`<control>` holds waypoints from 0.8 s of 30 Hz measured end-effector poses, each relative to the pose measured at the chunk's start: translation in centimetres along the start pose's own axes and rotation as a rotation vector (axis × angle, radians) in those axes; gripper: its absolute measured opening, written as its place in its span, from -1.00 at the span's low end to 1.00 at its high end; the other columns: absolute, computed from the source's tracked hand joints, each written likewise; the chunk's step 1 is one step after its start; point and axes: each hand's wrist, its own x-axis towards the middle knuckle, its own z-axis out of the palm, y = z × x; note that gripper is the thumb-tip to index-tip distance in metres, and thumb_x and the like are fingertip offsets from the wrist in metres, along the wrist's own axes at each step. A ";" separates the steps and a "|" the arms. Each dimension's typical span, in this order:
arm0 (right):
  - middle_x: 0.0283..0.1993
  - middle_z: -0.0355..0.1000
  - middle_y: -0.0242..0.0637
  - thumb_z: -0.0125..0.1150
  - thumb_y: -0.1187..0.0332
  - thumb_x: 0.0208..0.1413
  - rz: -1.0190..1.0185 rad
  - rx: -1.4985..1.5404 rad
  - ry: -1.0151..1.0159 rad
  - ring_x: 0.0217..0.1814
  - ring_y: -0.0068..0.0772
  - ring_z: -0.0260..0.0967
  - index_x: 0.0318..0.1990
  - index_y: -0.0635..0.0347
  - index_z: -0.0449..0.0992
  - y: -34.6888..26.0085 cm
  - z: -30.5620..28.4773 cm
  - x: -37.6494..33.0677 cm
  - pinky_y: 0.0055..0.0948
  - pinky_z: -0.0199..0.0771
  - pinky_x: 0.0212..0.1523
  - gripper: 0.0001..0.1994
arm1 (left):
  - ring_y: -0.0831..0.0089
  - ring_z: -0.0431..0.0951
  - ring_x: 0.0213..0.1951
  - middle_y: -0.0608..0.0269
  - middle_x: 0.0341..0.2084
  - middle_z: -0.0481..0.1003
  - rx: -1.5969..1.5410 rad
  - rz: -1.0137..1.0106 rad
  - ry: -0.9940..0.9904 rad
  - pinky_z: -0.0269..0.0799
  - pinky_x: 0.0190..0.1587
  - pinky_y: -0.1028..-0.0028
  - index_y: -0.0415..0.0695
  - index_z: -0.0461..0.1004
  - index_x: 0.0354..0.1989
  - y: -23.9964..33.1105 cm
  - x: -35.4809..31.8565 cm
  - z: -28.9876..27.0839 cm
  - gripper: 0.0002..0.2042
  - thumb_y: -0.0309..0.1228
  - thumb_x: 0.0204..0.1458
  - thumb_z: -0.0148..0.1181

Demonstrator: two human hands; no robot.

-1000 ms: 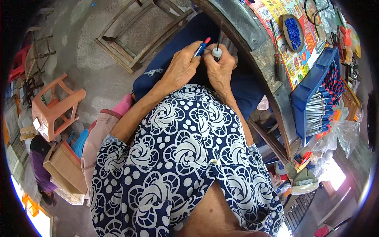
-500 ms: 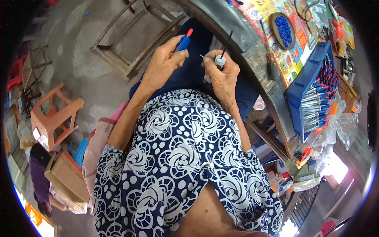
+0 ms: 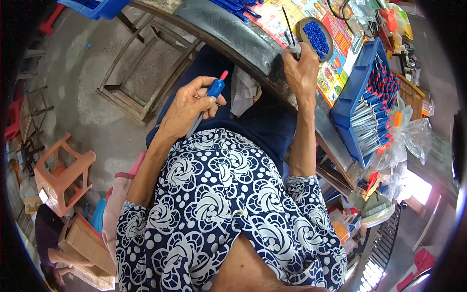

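Note:
My left hand (image 3: 190,106) is closed round a blue handle-like piece (image 3: 215,88) with a red tip, held over my lap; a grey shaft shows below the fingers. My right hand (image 3: 302,73) is over the table's edge, closed on a small tool (image 3: 295,48) with a whitish end and thin dark rods pointing up and away. Its exact kind cannot be made out. Just right of that tool lies an oval brown dish (image 3: 330,47), heaped with small blue pieces (image 3: 316,38).
A blue tray (image 3: 340,108) of metal rods with blue and red ends stands on the table at right. Long blue pieces (image 3: 233,7) lie at the far edge. Left are a wooden frame (image 3: 142,108), an orange stool (image 3: 73,168) and another person (image 3: 46,233) near a cardboard box (image 3: 87,243).
My right hand has moved away and right with its tool, from over my lap to beside the dish. My left hand has come slightly nearer, still holding the blue piece. The view has shifted.

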 end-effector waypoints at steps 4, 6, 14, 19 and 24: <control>-0.64 0.36 -0.19 0.06 0.35 -0.10 0.062 0.054 -0.030 -0.59 -0.46 0.28 -0.42 0.42 0.44 0.7 0.4 0.8 -0.40 0.25 -0.53 -0.77 | 0.61 0.35 -0.55 0.10 -0.45 0.45 0.003 -0.031 -0.018 0.25 -0.51 0.68 -0.34 0.26 -0.14 -0.1 0.1 -0.1 -0.74 -0.56 -0.04 -0.04; -0.64 0.36 -0.22 0.06 0.35 -0.10 0.051 0.049 -0.014 -0.60 -0.51 0.24 -0.42 0.42 0.45 0.3 -0.1 0.8 -0.44 0.23 -0.54 -0.76 | 0.61 0.35 -0.55 0.10 -0.45 0.45 0.001 -0.032 -0.023 0.25 -0.51 0.68 -0.34 0.27 -0.16 -0.1 0.1 -0.2 -0.75 -0.56 -0.04 -0.04; -0.63 0.30 -0.44 0.09 0.47 -0.09 0.364 0.810 -0.154 -0.66 -0.68 0.15 -0.49 0.29 0.44 -1.9 -3.1 -2.6 -0.68 0.05 -0.62 -0.93 | 0.57 0.41 -0.53 0.14 -0.49 0.44 -0.026 -0.030 -0.031 0.29 -0.52 0.66 -0.35 0.30 -0.18 0.6 0.3 0.2 -0.77 -0.54 -0.04 -0.02; -0.59 0.37 -0.39 0.11 0.44 -0.03 0.359 0.800 -0.494 -0.64 -0.71 0.20 -0.33 0.30 0.48 -4.4 -2.1 -7.0 -0.74 0.09 -0.63 -0.87 | 0.51 0.48 -0.51 0.13 -0.48 0.44 0.045 -0.027 -0.085 0.37 -0.49 0.63 -0.38 0.30 -0.13 0.5 0.5 0.1 -0.73 -0.51 -0.02 -0.01; -0.52 0.38 -0.33 0.15 0.40 0.00 0.477 1.001 -0.459 -0.59 -0.66 0.22 -0.21 0.39 0.44 -4.4 0.0 -9.5 -0.70 0.18 -0.58 -0.76 | 0.47 0.50 -0.51 0.09 -0.48 0.45 0.071 -0.043 -0.152 0.40 -0.49 0.63 -0.40 0.28 -0.09 0.9 0.1 0.4 -0.68 -0.47 -0.01 0.01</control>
